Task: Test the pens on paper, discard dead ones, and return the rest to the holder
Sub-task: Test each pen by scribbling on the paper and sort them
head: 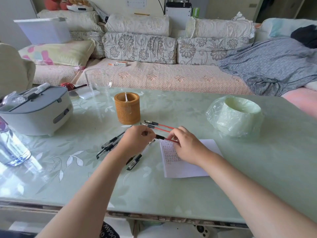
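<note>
Both hands hold one red pen (165, 138) over the table's middle. My left hand (137, 140) pinches its cap end. My right hand (184, 146) grips its red barrel above the white paper (187, 167), which carries rows of scribbles. Two more red pens (158, 126) lie just behind the hands. Several black pens (109, 146) lie left of my left hand, and another black pen (134, 161) lies under my left wrist. The brown bamboo holder (127, 109) stands behind the pens, with one thin clear thing in it.
A small bin lined with a pale green bag (235, 115) stands at the right. A grey-and-white appliance (36, 110), a water bottle (11, 148) and a clear glass (97, 83) stand at the left. A sofa runs behind the table.
</note>
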Available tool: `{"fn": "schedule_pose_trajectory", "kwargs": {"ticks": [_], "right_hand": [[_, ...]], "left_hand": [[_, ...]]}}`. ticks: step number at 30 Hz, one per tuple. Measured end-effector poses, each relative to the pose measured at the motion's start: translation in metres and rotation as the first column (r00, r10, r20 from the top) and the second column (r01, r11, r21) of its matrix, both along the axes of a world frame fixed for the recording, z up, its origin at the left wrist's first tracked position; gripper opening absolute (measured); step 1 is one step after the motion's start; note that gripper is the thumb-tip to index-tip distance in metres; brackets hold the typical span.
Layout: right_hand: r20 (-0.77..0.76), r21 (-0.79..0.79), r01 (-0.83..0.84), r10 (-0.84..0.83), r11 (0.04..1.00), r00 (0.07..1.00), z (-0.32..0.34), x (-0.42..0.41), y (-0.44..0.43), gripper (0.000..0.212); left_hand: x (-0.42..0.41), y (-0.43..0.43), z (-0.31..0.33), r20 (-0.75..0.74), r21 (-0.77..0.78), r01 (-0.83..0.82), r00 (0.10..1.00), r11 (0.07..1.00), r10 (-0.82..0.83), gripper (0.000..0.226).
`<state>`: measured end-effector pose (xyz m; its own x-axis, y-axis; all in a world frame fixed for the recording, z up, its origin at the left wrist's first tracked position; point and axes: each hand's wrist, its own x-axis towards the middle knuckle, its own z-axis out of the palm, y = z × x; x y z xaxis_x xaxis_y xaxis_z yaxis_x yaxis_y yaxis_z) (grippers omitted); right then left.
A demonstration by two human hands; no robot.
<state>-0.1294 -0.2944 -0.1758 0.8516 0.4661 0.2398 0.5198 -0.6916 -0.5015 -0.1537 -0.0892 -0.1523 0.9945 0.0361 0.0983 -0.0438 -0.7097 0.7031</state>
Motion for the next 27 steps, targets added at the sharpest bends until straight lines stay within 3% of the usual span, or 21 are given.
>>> {"fn": "schedule_pose_trajectory", "kwargs": {"ticks": [4, 10, 16, 19, 27], "right_hand": [[0.002, 0.052, 0.047, -0.048, 0.998, 0.999, -0.001, 0.010, 0.005, 0.015], [0.078, -0.089, 0.206, -0.200, 0.974, 0.977, -0.003, 0.024, 0.020, 0.013], [0.088, -0.084, 0.231, -0.223, 0.969, 0.971, -0.009, 0.042, 0.040, 0.010], [0.124, -0.114, 0.228, -0.214, 0.967, 0.969, -0.013, 0.050, 0.048, 0.010], [0.261, -0.215, 0.269, -0.210, 0.939, 0.942, -0.021, 0.064, 0.056, 0.011]], "left_hand": [[0.002, 0.023, -0.008, 0.033, 0.060, -0.031, 0.999, 0.998, 0.029, 0.006], [0.002, 0.061, -0.021, 0.015, 0.276, -0.172, 0.984, 0.946, 0.175, 0.009], [-0.002, 0.072, -0.027, -0.032, 0.440, -0.126, 0.987, 0.889, 0.156, 0.004], [-0.002, 0.070, -0.028, -0.032, 0.500, -0.121, 0.987, 0.857, 0.158, 0.014], [0.001, 0.058, -0.027, -0.021, 0.579, -0.118, 0.987, 0.807, 0.159, 0.015]]}}
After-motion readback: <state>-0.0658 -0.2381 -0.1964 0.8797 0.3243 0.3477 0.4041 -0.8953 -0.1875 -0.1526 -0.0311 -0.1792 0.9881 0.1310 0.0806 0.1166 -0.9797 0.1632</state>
